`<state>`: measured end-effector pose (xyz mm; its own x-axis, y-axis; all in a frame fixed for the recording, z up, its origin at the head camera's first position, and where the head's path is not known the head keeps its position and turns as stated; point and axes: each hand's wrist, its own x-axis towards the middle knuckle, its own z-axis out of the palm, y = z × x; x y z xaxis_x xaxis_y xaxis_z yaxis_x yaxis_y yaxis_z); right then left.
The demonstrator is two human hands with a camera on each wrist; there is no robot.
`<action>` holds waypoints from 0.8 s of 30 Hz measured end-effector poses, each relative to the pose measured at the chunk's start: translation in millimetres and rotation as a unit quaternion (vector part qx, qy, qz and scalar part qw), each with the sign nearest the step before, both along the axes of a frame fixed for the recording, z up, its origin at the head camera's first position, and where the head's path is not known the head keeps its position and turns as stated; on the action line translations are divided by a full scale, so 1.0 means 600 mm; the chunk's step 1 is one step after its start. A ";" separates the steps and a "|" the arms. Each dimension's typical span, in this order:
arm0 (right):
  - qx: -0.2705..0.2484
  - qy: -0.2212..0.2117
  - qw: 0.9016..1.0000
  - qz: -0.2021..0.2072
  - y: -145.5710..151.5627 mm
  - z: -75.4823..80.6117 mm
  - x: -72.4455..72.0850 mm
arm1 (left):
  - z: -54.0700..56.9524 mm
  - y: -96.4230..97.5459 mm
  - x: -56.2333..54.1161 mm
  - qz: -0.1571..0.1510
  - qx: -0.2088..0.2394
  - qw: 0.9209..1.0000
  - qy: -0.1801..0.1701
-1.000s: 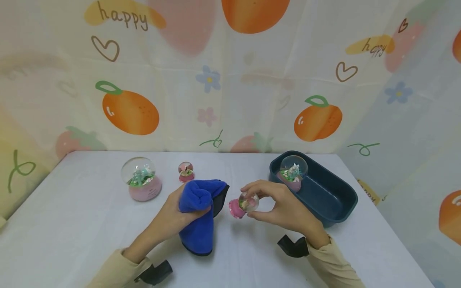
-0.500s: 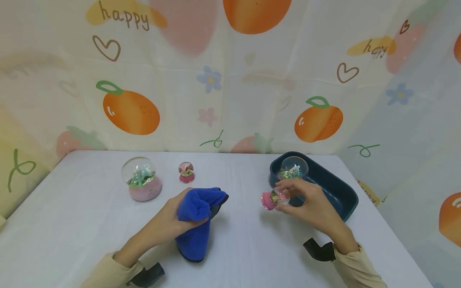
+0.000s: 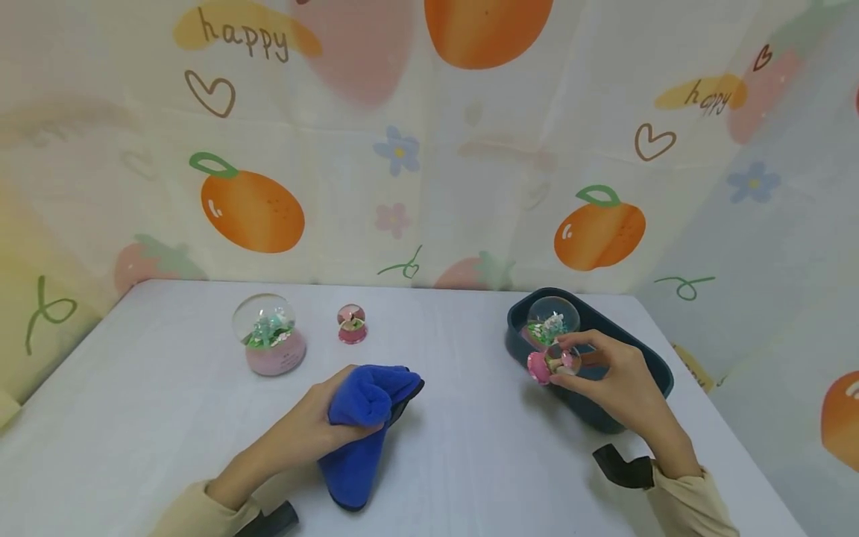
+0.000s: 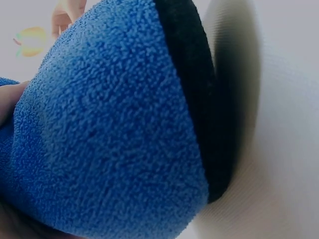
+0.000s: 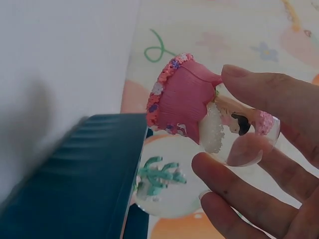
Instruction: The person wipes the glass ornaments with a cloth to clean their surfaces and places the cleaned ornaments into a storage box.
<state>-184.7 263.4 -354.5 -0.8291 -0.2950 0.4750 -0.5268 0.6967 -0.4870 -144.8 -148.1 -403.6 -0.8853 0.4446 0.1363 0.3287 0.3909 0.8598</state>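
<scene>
Between thumb and fingers my right hand (image 3: pixel 614 377) holds a small snow globe (image 3: pixel 539 367) by its glass ball, its pink base tipped to the left. It hovers over the near left rim of a dark blue basin (image 3: pixel 661 365). Inside the basin sits a larger snow globe (image 3: pixel 554 316), partly hidden by the held one. In the right wrist view the pink base (image 5: pixel 184 99) shows a flowered edge. My left hand (image 3: pixel 305 425) grips a folded blue cloth (image 3: pixel 365 399) with black edging, above the table. That cloth (image 4: pixel 114 119) fills most of the left wrist view.
A large snow globe (image 3: pixel 274 339) with a pink base stands at the table's back left. Just right of it is a small pink snow globe (image 3: pixel 352 325). Behind the white table (image 3: pixel 456 447) hangs a fruit-patterned curtain (image 3: pixel 349 179).
My right hand has carried the small snow globe rightward from near the cloth to the basin's rim. My left hand with the cloth has dropped slightly toward the front.
</scene>
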 end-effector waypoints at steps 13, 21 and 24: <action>0.014 -0.033 0.996 -0.077 0.028 0.001 -0.008 | -0.005 0.000 0.000 -0.007 -0.012 1.000 -0.028; 0.036 -0.079 0.989 -0.119 0.038 -0.002 -0.012 | -0.009 -0.001 -0.002 -0.008 -0.017 0.999 -0.043; 0.047 -0.088 0.987 -0.124 0.039 -0.007 -0.016 | -0.009 -0.001 -0.001 -0.007 -0.021 0.999 -0.047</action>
